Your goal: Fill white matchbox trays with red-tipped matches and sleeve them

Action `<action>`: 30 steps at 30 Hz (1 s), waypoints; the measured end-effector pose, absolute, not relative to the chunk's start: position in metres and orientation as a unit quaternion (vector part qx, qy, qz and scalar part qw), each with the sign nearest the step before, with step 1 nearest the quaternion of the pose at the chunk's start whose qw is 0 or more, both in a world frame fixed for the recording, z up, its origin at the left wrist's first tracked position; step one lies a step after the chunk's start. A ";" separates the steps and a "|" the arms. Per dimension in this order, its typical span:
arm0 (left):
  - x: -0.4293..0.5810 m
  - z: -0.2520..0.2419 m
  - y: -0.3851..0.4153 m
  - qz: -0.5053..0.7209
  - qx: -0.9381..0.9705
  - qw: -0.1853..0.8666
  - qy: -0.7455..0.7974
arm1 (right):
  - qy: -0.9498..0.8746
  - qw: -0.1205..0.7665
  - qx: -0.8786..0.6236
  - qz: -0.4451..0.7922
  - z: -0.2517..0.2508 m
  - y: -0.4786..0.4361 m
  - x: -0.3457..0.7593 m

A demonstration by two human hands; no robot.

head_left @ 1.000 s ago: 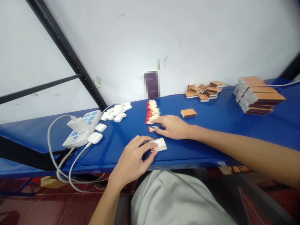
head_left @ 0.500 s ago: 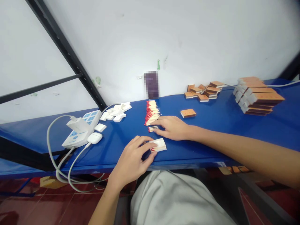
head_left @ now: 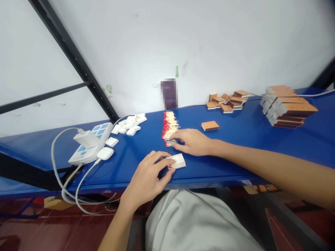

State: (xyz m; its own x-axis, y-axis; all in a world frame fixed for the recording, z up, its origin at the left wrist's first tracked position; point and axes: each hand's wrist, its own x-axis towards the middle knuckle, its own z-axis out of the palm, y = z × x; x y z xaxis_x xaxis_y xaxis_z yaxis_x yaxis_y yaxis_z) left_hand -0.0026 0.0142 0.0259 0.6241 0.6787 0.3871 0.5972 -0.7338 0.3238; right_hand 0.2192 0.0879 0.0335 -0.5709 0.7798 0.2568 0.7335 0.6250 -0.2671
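Note:
Beside the near edge of the blue table, my left hand [head_left: 149, 172] grips a small white matchbox tray [head_left: 179, 160] between thumb and fingers. A few red-headed matches lie inside the tray, partly hidden by the fingertips. Just beyond it, my right hand [head_left: 192, 142] has thumb and index finger around several matches at the near end of a long row of matches [head_left: 171, 122]. The red heads in this row point left. Right of the row lies a brown matchbox [head_left: 210, 126].
Loose white trays [head_left: 132, 122] lie at the left, near a power strip [head_left: 102, 130] with a white charger, cables and a white earphone case [head_left: 105, 153]. Brown matchbox sleeves [head_left: 230, 101] and a stack of matchboxes [head_left: 288, 106] stand at the right. A white wall rises behind.
The small gap between the nearest matches and the rest of the row has closed under my right fingers. My left hand and the tray stay nearly still.

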 end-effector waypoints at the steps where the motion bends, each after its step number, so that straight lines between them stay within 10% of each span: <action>1: -0.003 0.026 0.014 0.248 0.897 0.082 0.355 | -0.883 0.180 -0.429 0.068 0.033 0.088 0.219; 30: -0.003 0.025 0.015 0.244 0.897 0.087 0.358 | -0.880 0.208 -0.421 0.079 0.031 0.088 0.217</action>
